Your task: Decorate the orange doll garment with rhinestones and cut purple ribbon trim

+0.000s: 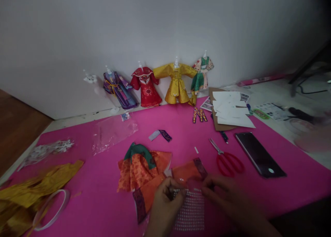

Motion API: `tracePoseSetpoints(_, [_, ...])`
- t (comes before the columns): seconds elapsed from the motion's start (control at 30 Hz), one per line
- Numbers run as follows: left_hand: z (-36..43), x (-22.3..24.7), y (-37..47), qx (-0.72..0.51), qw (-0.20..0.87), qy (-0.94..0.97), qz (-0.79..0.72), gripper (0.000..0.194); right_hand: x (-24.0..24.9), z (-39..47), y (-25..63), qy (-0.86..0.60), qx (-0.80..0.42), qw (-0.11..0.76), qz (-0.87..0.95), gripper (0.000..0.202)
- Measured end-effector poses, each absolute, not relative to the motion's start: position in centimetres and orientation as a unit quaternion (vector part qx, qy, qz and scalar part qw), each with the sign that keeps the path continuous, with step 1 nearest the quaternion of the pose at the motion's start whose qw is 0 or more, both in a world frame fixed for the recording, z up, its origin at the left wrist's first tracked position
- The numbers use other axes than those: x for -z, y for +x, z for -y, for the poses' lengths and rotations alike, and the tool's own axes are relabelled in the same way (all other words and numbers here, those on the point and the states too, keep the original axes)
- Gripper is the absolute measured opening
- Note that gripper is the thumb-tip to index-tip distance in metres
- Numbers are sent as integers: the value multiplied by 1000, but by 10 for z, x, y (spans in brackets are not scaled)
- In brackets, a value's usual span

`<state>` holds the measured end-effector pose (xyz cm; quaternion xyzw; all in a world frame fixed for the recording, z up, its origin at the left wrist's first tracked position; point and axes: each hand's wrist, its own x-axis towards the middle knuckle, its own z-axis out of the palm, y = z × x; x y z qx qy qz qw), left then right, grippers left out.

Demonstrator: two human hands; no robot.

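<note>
My left hand [169, 195] is closed in a pinch on the upper left part of a clear sheet of small shiny rhinestones [191, 213], set in rows. At the sheet's upper right corner, the thumb and fingers of my right hand [219, 188] are pressed together; what they pinch is too small and blurred to tell. Just beyond my hands lies a doll-sized orange garment with a green top part [142, 161]. Its orange sleeve with a purple cuff [190, 168] reaches behind the sheet, and another purple-cuffed sleeve [147, 197] lies left of my left hand.
Red-handled scissors [227, 161] and a dark phone [260, 154] lie to the right on the pink mat [103, 182]. Several dressed doll stands, one in a red robe [147, 89], line the wall. Yellow fabric [38, 185], a tape ring [66, 199] and white papers [230, 107] lie around.
</note>
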<state>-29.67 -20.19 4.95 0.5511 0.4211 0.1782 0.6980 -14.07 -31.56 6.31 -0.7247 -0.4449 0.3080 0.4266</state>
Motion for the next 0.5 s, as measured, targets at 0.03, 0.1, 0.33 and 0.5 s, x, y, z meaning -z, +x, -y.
tracePoseSetpoints(0.03, [202,-50,-296,-175,700,549,-421,17,-64,316,-140,-713,-316,441,444,16])
tracePoseSetpoints(0.1, [202,-50,-296,-169,709,543,-416,18,-65,317,-139,-691,-329,466,444,13])
tracePoseSetpoints(0.33, [203,-47,-295,-179,709,550,-405,18,-71,317,-138,-691,-318,483,435,10])
tracePoseSetpoints(0.5, [203,-49,-299,-179,701,555,-410,17,-70,316,-136,-719,-289,452,442,15])
